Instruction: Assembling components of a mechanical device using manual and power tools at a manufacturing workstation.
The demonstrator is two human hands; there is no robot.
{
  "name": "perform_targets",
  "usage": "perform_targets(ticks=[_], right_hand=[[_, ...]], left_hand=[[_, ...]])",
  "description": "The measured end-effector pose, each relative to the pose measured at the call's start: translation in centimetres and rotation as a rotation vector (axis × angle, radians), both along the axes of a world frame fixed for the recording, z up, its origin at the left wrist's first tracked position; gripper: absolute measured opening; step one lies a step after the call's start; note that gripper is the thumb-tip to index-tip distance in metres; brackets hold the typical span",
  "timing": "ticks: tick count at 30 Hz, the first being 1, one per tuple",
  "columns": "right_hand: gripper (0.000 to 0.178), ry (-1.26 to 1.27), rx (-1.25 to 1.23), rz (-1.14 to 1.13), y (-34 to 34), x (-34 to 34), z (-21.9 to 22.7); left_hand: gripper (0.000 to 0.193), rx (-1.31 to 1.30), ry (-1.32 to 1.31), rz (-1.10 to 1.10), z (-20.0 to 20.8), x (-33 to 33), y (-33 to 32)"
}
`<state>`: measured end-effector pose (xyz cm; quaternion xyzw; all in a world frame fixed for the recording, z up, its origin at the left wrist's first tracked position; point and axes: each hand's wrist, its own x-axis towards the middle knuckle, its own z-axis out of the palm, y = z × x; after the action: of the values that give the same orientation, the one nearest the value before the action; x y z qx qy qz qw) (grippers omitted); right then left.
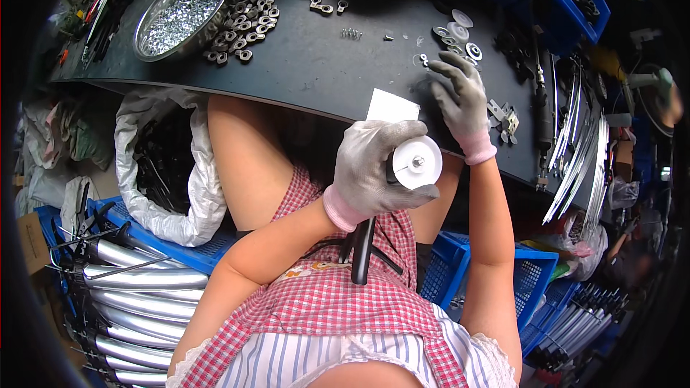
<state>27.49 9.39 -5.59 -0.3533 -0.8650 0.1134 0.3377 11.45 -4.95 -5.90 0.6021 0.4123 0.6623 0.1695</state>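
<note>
My left hand (370,165), in a grey-white glove with a pink cuff, is closed around a part whose end carries a white disc (429,172) with a metal stud at its centre. A black tube (361,255) sticks out below that hand, and a white flat piece (392,105) shows just beyond it; how they join the part is hidden. Over the table's right side my right hand (463,100) has its fingers spread, with nothing seen in them. By its fingertips lie small rings (424,61) and several round washers and discs (473,51).
A metal bowl of nuts (183,18) stands on the dark table (316,65), beside a pile of ring-ended metal pieces (244,25). Metal brackets (509,126) lie near its right edge. Silver tubes (144,280) fill the lower left, next to a white sack (201,194). A blue crate (535,280) stands right.
</note>
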Motion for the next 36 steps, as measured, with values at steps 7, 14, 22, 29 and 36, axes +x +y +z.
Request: perform_targets(ticks=[7,14,22,29,36], right_hand=[[0.018,0.064,-0.294,-0.116,-4.3,1.3,1.5],[0.021,0.151,-0.361,-0.037,-6.1,1.2,0.6],[0.024,-0.017,-0.220,0.316,-4.4,0.5,0.0],[0.012,-0.176,-0.101,0.382,-3.7,-0.5,1.5],[0.020,-0.232,-0.247,0.168,-4.2,-0.2,3.4]], left_hand=[[0.072,-0.048,-0.087,-0.115,-0.5,-0.2,-0.3],[0.080,-0.240,-0.228,-0.243,-1.1,-1.2,-1.3],[0.085,-0.141,-0.175,-0.204,-1.4,-0.9,-1.6],[0.085,-0.249,-0.202,-0.123,-0.6,0.4,-1.5],[0.078,-0.173,-0.225,-0.062,-0.7,0.6,-0.8]])
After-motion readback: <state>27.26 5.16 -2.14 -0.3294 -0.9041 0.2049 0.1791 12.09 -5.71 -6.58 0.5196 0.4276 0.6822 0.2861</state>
